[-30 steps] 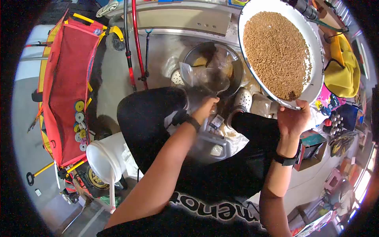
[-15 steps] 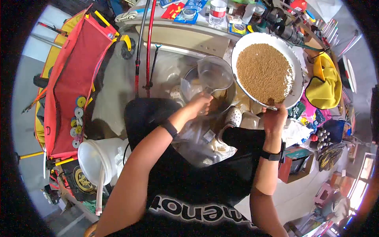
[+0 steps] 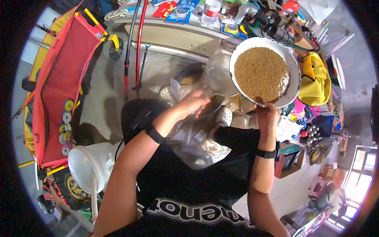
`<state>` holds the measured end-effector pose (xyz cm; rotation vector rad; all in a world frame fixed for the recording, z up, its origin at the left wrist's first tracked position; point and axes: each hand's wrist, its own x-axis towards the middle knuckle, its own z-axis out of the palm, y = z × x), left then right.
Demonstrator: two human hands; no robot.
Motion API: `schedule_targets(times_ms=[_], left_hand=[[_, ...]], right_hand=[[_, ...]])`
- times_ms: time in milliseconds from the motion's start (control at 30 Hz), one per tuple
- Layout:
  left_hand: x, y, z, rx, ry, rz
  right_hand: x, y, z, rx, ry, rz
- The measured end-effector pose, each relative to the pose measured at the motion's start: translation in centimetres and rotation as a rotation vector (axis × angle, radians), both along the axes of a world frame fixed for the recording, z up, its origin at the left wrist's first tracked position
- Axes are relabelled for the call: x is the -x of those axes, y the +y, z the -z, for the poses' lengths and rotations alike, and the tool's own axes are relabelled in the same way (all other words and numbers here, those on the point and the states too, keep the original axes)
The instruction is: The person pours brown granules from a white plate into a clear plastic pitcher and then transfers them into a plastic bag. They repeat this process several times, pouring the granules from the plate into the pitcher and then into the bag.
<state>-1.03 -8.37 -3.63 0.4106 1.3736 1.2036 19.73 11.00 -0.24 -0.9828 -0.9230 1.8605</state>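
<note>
In the head view my right hand (image 3: 267,114) grips the near rim of a white enamel basin (image 3: 293,85) with a dark edge. Small brown pellets (image 3: 260,71) cover much of its inside. My left hand (image 3: 194,103) is closed at the handle of a clear plastic measuring jug (image 3: 220,73), somewhat blurred. The jug sits against the basin's left rim in this view. Below the jug, a dark round bowl (image 3: 182,74) stands on the floor between my legs, partly hidden by the jug and my left hand.
A red fabric cart (image 3: 63,98) stands at the left, with a white bucket (image 3: 81,168) below it. Poles (image 3: 139,47) lean by a table (image 3: 177,39) holding a water bottle (image 3: 211,12) and packets. Plastic bags (image 3: 201,146) lie near my feet. A cardboard box (image 3: 290,160) is at the right.
My left hand has shifted the jug right and slightly down, up to the basin's left rim, uncovering more of the dark bowl. The whole view has shifted slightly; the right hand still holds the basin.
</note>
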Motion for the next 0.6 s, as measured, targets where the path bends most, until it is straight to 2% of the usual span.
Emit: schedule_targets(times_ms=[233,333,433,500,600], left_hand=[[0.2,1.3,-0.4,-0.033,0.045,0.037],[0.3,1.7,-0.4,-0.066,0.058,0.031],[0.2,2.0,-0.4,-0.048,0.092,0.043],[0.2,2.1,-0.5,-0.022,0.11,0.05],[0.2,1.9,-0.7,-0.033,0.117,0.056]], right_hand=[[-0.9,1.1,1.4,0.026,-0.102,0.066],[-1.9,2.0,2.9,-0.079,-0.123,0.038],[-0.4,0.5,0.3,-0.006,-0.081,0.043],[0.1,0.0,0.1,-0.112,-0.146,0.074],[0.6,-0.3,-0.2,-0.109,-0.166,0.083]])
